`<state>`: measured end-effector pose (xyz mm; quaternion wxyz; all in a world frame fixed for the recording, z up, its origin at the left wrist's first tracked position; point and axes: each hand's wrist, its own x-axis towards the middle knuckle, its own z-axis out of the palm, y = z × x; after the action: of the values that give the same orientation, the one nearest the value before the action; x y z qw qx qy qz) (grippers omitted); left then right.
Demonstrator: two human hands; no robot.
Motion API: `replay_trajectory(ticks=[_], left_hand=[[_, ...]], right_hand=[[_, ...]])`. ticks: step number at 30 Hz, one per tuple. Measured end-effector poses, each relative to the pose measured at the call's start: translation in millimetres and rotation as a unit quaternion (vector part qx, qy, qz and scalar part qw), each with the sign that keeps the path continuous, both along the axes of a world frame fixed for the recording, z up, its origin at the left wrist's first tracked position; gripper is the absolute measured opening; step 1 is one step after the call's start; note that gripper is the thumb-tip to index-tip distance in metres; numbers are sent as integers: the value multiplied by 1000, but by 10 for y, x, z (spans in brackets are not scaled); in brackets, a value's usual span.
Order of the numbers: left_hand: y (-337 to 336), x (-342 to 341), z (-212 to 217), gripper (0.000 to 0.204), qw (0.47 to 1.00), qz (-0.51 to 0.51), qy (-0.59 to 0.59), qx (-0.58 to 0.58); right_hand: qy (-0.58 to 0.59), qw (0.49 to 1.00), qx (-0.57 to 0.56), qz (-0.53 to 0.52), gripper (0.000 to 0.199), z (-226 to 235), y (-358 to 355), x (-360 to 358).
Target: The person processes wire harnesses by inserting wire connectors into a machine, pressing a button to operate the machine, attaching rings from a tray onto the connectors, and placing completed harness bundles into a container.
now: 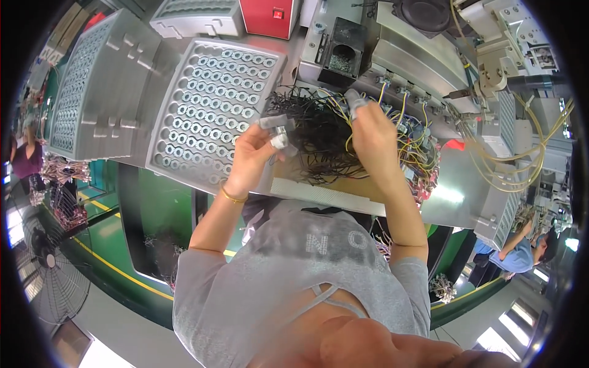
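Near the right edge of the tray, my left hand pinches a small silvery-white part between thumb and fingers. Its exact kind is not clear. Grey covers wrap some of the fingertips. Beside it spreads a tangled heap of black wires. My right hand is over the right side of this heap, fingers bent together, with a grey cover on a fingertip. Whatever those fingers hold, if anything, is hidden. Yellow wires run close by that hand.
A grey tray holds rows of round metal parts at the left, with stacked trays beyond. A black box, a red box and a machine stand behind. A pointed tool juts in at right.
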<state>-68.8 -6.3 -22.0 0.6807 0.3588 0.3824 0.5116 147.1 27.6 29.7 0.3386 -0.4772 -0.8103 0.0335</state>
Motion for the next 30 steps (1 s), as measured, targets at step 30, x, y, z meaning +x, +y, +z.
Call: replay_trajectory(ticks=[30], left_hand=[[-88,181,403,36,997,-51,-46,47]], right_hand=[[67,988,1,137,25,182,-310,-167]])
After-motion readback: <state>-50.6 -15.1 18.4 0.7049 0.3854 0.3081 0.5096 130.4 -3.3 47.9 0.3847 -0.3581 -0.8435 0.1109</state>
